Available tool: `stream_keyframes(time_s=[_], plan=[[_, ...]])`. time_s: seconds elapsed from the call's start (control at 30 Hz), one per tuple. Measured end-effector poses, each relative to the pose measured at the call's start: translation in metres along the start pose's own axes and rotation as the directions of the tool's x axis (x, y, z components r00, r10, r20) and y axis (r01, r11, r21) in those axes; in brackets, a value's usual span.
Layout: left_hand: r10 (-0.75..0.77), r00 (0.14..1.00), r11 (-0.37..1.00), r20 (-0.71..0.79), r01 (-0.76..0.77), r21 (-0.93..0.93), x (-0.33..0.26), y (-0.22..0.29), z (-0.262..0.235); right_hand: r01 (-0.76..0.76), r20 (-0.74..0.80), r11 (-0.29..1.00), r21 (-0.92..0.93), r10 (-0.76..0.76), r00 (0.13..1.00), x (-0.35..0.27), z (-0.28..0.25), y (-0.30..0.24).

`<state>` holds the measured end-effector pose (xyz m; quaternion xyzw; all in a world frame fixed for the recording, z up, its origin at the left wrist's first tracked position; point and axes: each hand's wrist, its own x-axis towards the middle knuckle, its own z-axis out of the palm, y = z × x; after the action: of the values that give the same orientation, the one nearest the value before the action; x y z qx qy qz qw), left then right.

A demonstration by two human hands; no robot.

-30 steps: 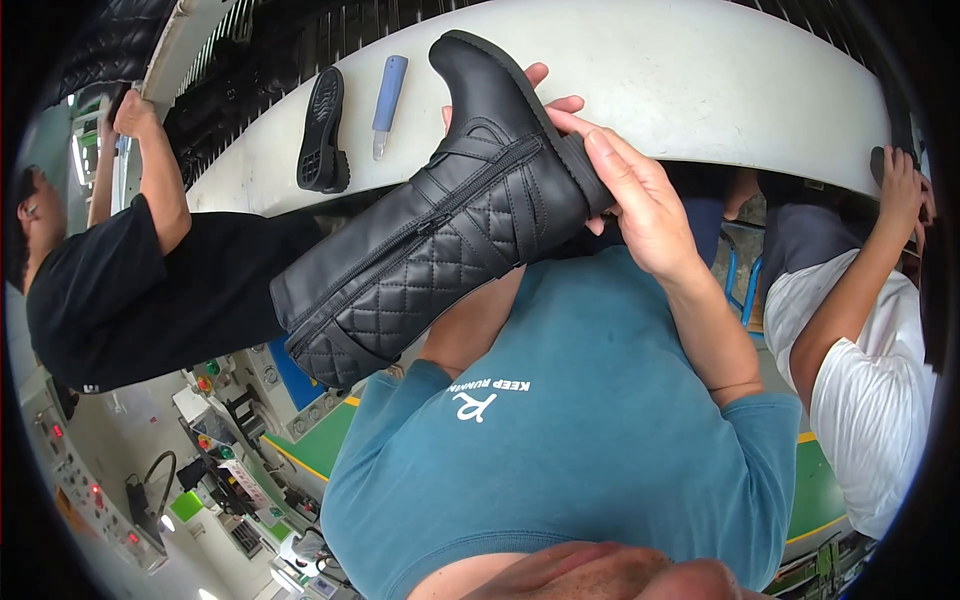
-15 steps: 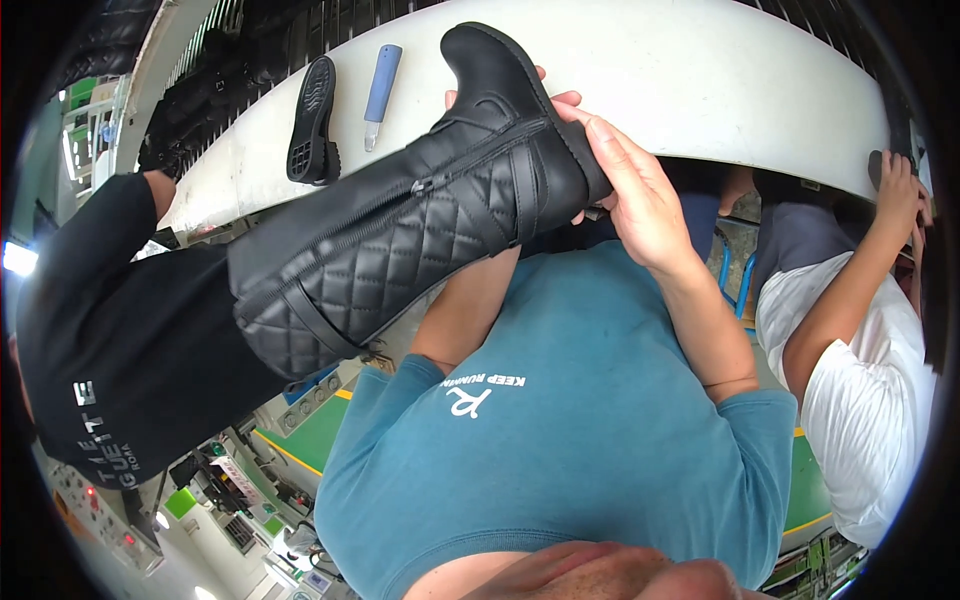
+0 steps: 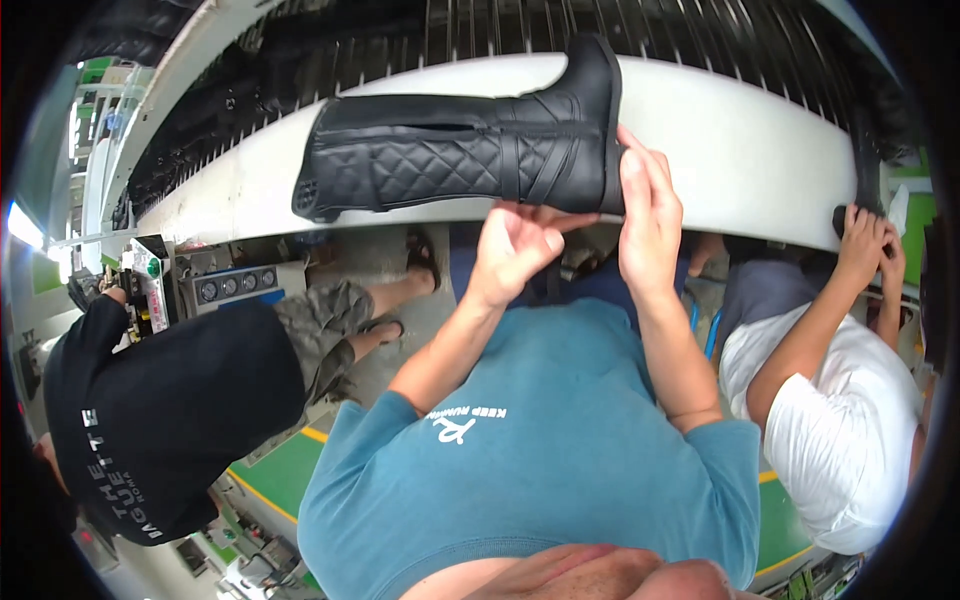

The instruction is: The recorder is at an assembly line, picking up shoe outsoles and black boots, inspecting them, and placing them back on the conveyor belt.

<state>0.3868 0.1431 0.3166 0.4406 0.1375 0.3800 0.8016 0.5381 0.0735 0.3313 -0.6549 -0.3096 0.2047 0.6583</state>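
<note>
A tall black boot (image 3: 430, 150) with a quilted shaft and a side zipper lies on its side on the white work table (image 3: 730, 150). Its toe points away from me and its shaft runs left. Against the sole and heel, my right hand (image 3: 652, 215) rests with straight fingers. My left hand (image 3: 515, 255) is at the boot's near edge by the ankle, fingers stretched toward the heel and thumb apart. From under the shaft's top end peeks part of a loose black sole (image 3: 312, 200). No blue-handled tool shows here; the boot may cover it.
Beyond the table runs a rack of metal bars (image 3: 480, 35). A person in black (image 3: 200, 400) is at the left, beside a panel with round dials (image 3: 235, 285). At the right, a person in white (image 3: 835, 440) handles a dark item at the table edge.
The boot has gone from being held up over the table's near edge to lying on the table, farther from me. My left hand has come out from beneath it. The person in black has moved back.
</note>
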Motion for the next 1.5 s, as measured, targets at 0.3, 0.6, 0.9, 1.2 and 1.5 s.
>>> stream_keyframes(time_s=[0.3,0.6,0.9,1.2,1.5], plan=[[-0.003,0.972,1.000,-0.235,0.010,0.029,0.084,-0.025,-0.031,0.134,0.136,0.987,0.093,-0.146,0.980,0.006,0.001,0.021],[0.150,0.964,0.930,-0.219,-0.062,0.363,0.307,0.019,-0.048,0.227,0.081,0.940,-0.255,-0.213,0.974,0.008,-0.039,0.054],[-0.078,0.997,0.632,0.019,0.035,0.774,0.315,-0.039,-0.049,0.313,0.035,0.880,-0.357,-0.322,0.946,0.005,-0.029,0.058],[0.099,0.887,0.064,0.452,-0.459,0.886,0.232,-0.077,-0.049,0.355,0.078,0.860,-0.366,-0.352,0.933,0.010,-0.029,0.054],[0.131,0.901,0.008,0.414,-0.418,0.908,0.232,-0.087,-0.054,0.284,0.086,0.873,-0.398,-0.272,0.958,0.005,-0.025,0.060]])
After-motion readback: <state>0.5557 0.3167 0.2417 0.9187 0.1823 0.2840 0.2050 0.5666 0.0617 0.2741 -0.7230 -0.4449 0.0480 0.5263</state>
